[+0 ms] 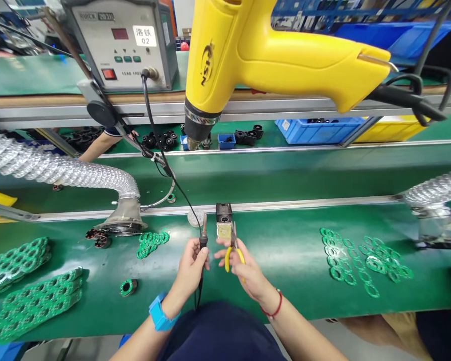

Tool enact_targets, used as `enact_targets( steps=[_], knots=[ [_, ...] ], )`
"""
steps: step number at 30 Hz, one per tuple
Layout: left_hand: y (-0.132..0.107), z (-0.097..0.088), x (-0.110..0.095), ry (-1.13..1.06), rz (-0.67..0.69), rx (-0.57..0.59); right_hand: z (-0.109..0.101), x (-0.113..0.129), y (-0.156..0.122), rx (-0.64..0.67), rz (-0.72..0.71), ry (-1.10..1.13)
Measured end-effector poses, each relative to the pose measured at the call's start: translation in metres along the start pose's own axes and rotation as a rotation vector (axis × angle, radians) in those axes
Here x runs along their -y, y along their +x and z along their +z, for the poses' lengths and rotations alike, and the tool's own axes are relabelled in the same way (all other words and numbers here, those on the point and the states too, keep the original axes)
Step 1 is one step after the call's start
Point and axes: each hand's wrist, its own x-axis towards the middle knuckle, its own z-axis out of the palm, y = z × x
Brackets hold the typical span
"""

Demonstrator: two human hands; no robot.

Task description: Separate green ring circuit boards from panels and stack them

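Straight ahead of both hands, on the green mat (285,250) and just before the metal rail (304,204): a small black block (224,213) with a pale yellow face, longer side running away from the body. Left hand (191,263) closed like a fist around the handle of a soldering iron (204,234), shaft pointing away from the body and almost parallel to the block, tip just to the left of it. Right hand (248,271) curled around the yellow handles of small pliers (233,245), nose up at the lower right edge of the block; touching or only just beside, not possible to tell. Of the two tools, the pliers nearer to the block; the hands themselves close together and about equally near to it.

Containers beyond the rail, on the far side: a blue bin (315,130) with black parts inside, a small blue box (226,142) with something dark inside, too small to name, and a yellow bin (398,129), contents hidden. Near them, a co-worker's forearm (97,145).

On the mat, in no container: green rings (361,260) spread on the right, well apart from the hands, a smaller heap (152,240) on the left near the mouth of a silver fume hose (60,168), stacked green panels (30,301) at far left, a solder spool (128,287). Above, a grey soldering station (122,42) and a yellow heat gun (270,55), nozzle down
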Motion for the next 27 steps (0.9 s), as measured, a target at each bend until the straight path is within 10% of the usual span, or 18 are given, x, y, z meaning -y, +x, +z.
enact_targets(
  steps=[8,13,18,22,27],
  knots=[
    [0.006,-0.001,0.005,-0.071,-0.060,-0.170,0.017,0.020,-0.007,0.365,0.046,0.299],
    [0.005,-0.002,0.009,-0.048,-0.029,0.008,0.015,0.016,-0.003,0.175,0.041,0.202],
    [0.005,-0.002,0.011,-0.060,-0.091,-0.132,0.018,0.010,-0.009,0.350,0.109,0.264],
    [0.006,-0.005,0.017,0.018,-0.017,-0.052,0.021,0.009,-0.011,0.182,0.085,0.197],
    [0.011,-0.009,0.023,0.042,-0.064,-0.141,0.021,0.011,-0.016,0.470,0.190,0.153]
  ],
)
